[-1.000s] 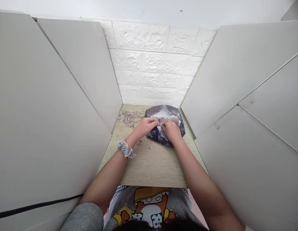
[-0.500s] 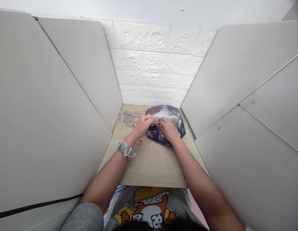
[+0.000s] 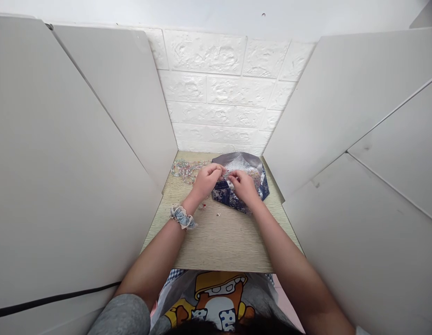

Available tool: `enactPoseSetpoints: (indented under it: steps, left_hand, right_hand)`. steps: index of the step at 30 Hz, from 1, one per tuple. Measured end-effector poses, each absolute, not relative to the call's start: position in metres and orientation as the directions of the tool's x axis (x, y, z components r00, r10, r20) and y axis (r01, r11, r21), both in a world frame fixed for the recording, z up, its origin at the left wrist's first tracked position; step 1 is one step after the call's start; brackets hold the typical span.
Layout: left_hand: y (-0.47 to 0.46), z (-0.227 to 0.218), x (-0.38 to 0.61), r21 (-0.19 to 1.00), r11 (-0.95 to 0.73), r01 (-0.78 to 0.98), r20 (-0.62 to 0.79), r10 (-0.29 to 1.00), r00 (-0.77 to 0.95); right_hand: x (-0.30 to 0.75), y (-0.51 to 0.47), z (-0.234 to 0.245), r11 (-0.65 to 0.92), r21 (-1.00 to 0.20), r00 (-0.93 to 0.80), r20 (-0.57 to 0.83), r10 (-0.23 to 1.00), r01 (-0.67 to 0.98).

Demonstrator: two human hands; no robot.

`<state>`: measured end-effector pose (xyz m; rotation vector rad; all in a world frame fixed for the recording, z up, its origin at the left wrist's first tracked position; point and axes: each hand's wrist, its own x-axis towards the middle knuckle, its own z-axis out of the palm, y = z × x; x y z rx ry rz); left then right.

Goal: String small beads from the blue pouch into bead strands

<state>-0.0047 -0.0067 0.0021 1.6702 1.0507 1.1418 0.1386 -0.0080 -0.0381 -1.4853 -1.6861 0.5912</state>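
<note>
So the bag is pretty nice: dark blue outside with a pale flowery print, shiny crinkled silver inside, mouth wide open. It's lying toward the back of the bench, right of centre, with a heap of tiny mixed-colour beads showing in the opening, pinks and clear ones mostly.

Left hand and right hand are right over the near edge of it, just apart. Fingers on both are drawn in to a pinch, thumb against forefinger; whatever's between them is too small for me to tell.

Off to the left there's a loose tangle of beaded strands, pastel with bits of red, plus a tiny speck nearer the front.

The bench itself is light, yellowish wood grain. Behind it is a white brick-textured wall, and plain pale panels stand either side, left panel and right panel, so it's a snug nook. Black cable at lower left.
</note>
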Motion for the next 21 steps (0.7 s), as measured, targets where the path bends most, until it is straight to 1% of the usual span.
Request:
enactPoseSetpoints:
  steps: [1,2,3,5,7,9,12,17,21]
  left_hand:
    - [-0.007,0.002,-0.003,0.954,-0.252,0.164,0.202,0.942,0.268]
    - [-0.008,0.001,-0.002,0.963,-0.216,0.162,0.164,0.945,0.284]
    - [-0.009,0.001,-0.001,0.964,-0.205,0.168,0.152,0.947,0.285]
    - [-0.009,0.001,0.001,0.950,-0.244,0.195,0.187,0.944,0.270]
    - [-0.009,0.001,0.002,0.925,-0.299,0.233,0.235,0.934,0.268]
    - [-0.010,0.001,0.003,0.900,-0.339,0.274,0.261,0.923,0.283]
    - [-0.010,0.000,0.003,0.872,-0.374,0.315,0.270,0.905,0.328]
    - [-0.012,0.000,0.003,0.840,-0.415,0.350,0.283,0.885,0.370]
    - [-0.012,0.001,0.003,0.844,-0.408,0.347,0.273,0.885,0.378]
  right_hand:
    - [0.138,-0.009,-0.036,0.178,-0.882,0.036,0.214,0.976,0.437]
    - [0.137,-0.011,-0.033,0.142,-0.956,0.051,0.161,0.986,0.257]
    - [0.136,-0.013,-0.031,0.100,-0.992,0.048,0.104,0.993,0.074]
    - [0.135,-0.018,-0.026,0.018,-0.974,0.017,0.014,1.000,-0.225]
    - [0.134,-0.022,-0.023,-0.039,-0.914,-0.011,-0.038,0.999,-0.403]
    - [0.133,-0.024,-0.021,-0.064,-0.870,-0.034,-0.054,0.998,-0.489]
    - [0.133,-0.025,-0.023,-0.072,-0.831,-0.067,-0.041,0.997,-0.551]
    - [0.134,-0.023,-0.028,-0.066,-0.802,-0.100,-0.008,0.995,-0.593]
    - [0.134,-0.024,-0.027,-0.061,-0.793,-0.093,-0.005,0.996,-0.606]
